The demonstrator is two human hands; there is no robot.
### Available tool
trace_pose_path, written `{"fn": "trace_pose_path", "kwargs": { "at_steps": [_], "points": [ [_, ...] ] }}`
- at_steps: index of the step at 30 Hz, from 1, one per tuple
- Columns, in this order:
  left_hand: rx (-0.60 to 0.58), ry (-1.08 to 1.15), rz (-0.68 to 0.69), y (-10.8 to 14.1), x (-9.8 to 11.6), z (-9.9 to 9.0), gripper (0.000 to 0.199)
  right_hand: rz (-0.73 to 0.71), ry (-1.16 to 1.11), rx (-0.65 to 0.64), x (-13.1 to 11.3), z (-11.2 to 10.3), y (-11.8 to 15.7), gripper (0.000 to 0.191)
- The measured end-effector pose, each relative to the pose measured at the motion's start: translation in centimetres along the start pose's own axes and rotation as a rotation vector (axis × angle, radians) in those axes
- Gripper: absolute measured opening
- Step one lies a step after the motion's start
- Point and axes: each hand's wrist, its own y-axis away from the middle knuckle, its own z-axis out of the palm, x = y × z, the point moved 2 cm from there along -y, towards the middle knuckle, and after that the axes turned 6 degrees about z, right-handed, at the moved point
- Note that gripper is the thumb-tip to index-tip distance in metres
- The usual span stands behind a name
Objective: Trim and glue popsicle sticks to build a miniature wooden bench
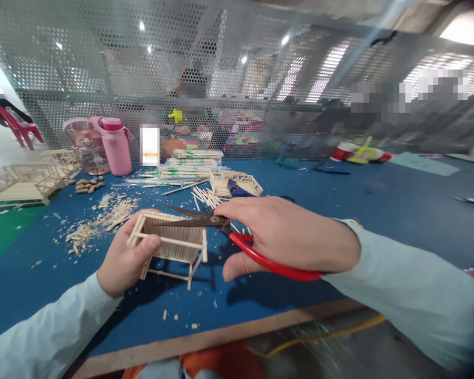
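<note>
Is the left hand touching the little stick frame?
Touching: the head view shows the left hand gripping the stick frame, its thumb lying over the front rail.

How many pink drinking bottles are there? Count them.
2, at left: one opaque pink bottle on the blue table, and one clear, pink-tinted bottle just left, partly behind it.

Your counter (379, 200) is well lit; small lights (285, 40) shine beyond the perforated screen (118, 68), and a window (468, 27) glares at upper right. Soft shadows fall beneath your hands (288, 234). You see wide-angle stretching toward the edges, dark right-hand corners, a hazy, blurred background and some pixelated patches.
</note>
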Motion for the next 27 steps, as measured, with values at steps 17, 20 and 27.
{"fn": "trace_pose_path", "kwargs": {
  "at_steps": [17, 20, 27],
  "points": [
    [-0.054, -0.066, 0.045, -0.1, 1.9, 1.2, 0.039, -0.033, -0.001, -0.05, -0.3, -0.5, -0.4, 0.076],
    [-0.046, -0.074, 0.047, -0.2, 2.2, 1.5, 0.038, -0.062, 0.002, -0.012, -0.5, -0.3, -0.7, 0.072],
    [-0.034, -0.033, 0.05, 0.0, 2.0, 1.7, 0.035, -0.117, -0.073, 0.027, -0.3, 0.3, -1.2, 0.06]
  ]
}}
